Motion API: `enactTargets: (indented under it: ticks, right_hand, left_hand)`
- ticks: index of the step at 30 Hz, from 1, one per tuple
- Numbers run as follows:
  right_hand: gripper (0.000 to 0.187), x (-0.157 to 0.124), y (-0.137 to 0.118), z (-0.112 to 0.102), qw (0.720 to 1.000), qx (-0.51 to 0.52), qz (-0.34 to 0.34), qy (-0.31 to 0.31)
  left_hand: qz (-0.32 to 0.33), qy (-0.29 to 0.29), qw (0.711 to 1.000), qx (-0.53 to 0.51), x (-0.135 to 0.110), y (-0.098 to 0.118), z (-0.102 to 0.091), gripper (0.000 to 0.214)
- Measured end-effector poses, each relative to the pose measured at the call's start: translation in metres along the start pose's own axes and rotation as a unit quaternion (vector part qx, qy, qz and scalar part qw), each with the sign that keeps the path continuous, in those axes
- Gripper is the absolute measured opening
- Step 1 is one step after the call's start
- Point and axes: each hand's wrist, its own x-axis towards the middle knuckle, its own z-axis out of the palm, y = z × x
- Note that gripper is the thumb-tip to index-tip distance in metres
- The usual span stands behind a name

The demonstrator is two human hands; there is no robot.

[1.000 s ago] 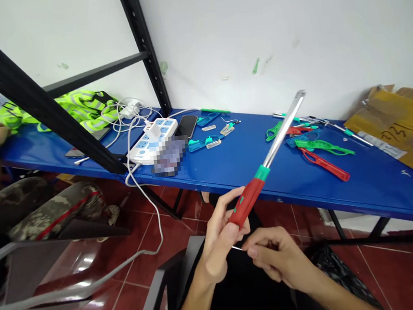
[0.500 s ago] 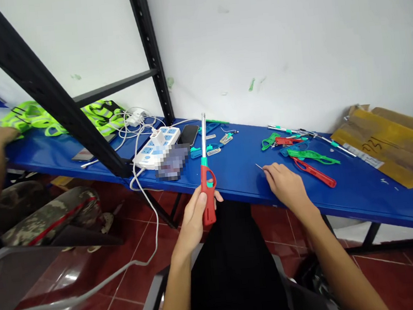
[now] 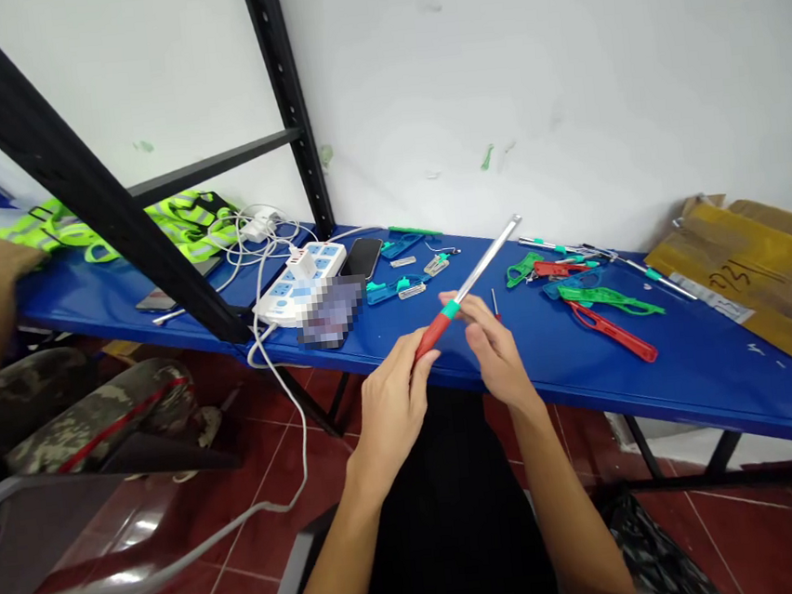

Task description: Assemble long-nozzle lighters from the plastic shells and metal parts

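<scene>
While the left hand point(image 3: 389, 405) clasps the lighter point(image 3: 483, 262) by its red handle, the right hand point(image 3: 496, 357) pinches a thin pin point(image 3: 493, 301), not yet touching the tube

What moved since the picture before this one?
The left hand tipped the red-handled long lighter with silver tube from upright to slanting up and right. The right hand left the blue table and rose beside the lighter's green collar, pinching a thin pin. The left grip and scattered plastic parts stayed.
</scene>
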Motion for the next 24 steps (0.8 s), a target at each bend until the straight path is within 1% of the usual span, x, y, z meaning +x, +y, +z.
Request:
enactTargets:
  ticks: [1,3,4,6,8,11,14,16,18,20,22,24]
  right_hand:
    - [0.046,-0.003,-0.002,0.004,0.996,0.086,0.01,-0.009]
    - [0.039,-0.006,-0.001,0.011,0.978,0.205,0.028,-0.005]
    - [0.035,-0.007,0.002,0.013,0.971,0.239,0.03,0.002]
    - [0.034,-0.007,0.008,0.018,0.962,0.273,0.027,0.016]
    - [0.035,-0.01,0.012,0.021,0.96,0.277,0.036,0.034]
    - [0.03,-0.017,0.012,0.026,0.956,0.275,0.071,0.073]
    - [0.028,-0.026,0.009,0.031,0.952,0.264,0.098,0.121]
    - [0.028,-0.029,0.007,0.033,0.95,0.25,0.118,0.142]
    - [0.028,-0.031,0.006,0.032,0.949,0.248,0.137,0.138]
    - [0.028,-0.033,0.005,0.029,0.947,0.261,0.142,0.123]
    - [0.029,-0.035,0.002,0.026,0.944,0.277,0.131,0.118]
    - [0.031,-0.038,-0.004,0.024,0.943,0.281,0.12,0.132]
  left_hand:
    - [0.019,-0.004,1.0,0.003,0.001,0.002,-0.002,0.034]
    - [0.047,-0.013,0.999,0.01,0.001,0.006,-0.005,0.032]
    - [0.059,-0.014,0.998,0.015,0.001,0.007,-0.006,0.031]
    - [0.08,-0.009,0.996,0.026,-0.001,0.009,-0.005,0.03]
    - [0.094,0.009,0.995,0.033,-0.002,0.008,-0.001,0.028]
    - [0.094,0.042,0.994,0.042,-0.003,0.006,0.009,0.025]
    - [0.089,0.06,0.993,0.054,-0.003,0.003,0.019,0.024]
    - [0.088,0.067,0.992,0.061,-0.002,0.003,0.022,0.023]
    - [0.087,0.063,0.992,0.072,-0.002,0.006,0.022,0.022]
    - [0.089,0.045,0.992,0.082,-0.002,0.01,0.018,0.022]
    - [0.086,0.016,0.993,0.076,-0.005,0.017,0.011,0.025]
    - [0.073,-0.012,0.996,0.047,-0.008,0.023,0.005,0.03]
